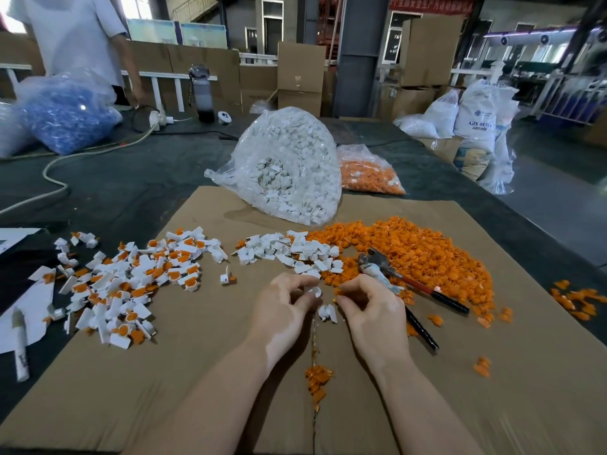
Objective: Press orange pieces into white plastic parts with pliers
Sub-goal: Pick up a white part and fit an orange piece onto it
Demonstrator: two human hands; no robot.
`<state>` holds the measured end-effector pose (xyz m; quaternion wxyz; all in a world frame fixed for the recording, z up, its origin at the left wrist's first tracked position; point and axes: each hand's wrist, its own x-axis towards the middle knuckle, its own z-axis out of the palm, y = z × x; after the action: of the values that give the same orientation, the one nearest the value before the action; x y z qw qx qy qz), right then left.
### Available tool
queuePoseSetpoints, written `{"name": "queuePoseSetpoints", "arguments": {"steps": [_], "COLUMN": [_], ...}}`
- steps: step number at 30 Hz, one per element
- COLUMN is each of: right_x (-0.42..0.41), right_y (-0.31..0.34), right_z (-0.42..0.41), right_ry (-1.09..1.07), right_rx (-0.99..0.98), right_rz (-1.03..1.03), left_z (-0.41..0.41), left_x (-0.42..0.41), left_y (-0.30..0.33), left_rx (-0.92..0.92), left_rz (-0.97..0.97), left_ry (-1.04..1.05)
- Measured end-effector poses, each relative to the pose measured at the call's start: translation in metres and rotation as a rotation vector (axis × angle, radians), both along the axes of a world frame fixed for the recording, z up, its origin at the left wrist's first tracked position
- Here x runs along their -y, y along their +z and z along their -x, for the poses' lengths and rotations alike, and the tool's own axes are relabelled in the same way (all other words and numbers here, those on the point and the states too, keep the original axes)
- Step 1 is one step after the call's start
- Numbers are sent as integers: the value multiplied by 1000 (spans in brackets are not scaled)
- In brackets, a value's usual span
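My left hand (283, 307) pinches a small white plastic part (313, 292) between thumb and fingers. My right hand (368, 305) is curled beside it, pinching a small orange piece (335, 293) at its fingertips. Just below the two hands a loose white part (327, 312) lies on the cardboard. The pliers (404, 284), with black and red handles, lie on the cardboard right of my right hand, untouched. A heap of orange pieces (410, 247) spreads behind them. Loose white parts (289, 249) lie ahead of my hands.
Assembled white-and-orange parts (131, 277) are scattered at the left on the cardboard sheet (197, 356). A big bag of white parts (289, 165) and a bag of orange pieces (368, 172) stand behind. A person (82, 37) stands far left near a bag of blue parts (65, 116).
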<state>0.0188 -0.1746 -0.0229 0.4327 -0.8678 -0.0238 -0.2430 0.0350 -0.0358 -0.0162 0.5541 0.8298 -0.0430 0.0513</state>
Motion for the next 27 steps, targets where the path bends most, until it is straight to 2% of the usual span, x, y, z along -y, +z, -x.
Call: {"name": "queuePoseSetpoints", "arguments": {"steps": [9, 14, 20, 27], "right_x": [-1, -2, -5, -8], "right_y": [1, -1, -3, -1], "right_z": [0, -1, 0, 3], "right_ry": [59, 55, 3, 23], "right_rx": [-59, -79, 46, 111], "right_rz": [-157, -2, 213, 312], "left_z": [-1, -1, 1, 3], "left_x": [-1, -2, -1, 1], "left_y": [2, 2, 1, 1], "left_rx": [-9, -40, -67, -77], "left_rz": [29, 80, 193, 220], "left_ry": [-20, -48, -57, -53]}}
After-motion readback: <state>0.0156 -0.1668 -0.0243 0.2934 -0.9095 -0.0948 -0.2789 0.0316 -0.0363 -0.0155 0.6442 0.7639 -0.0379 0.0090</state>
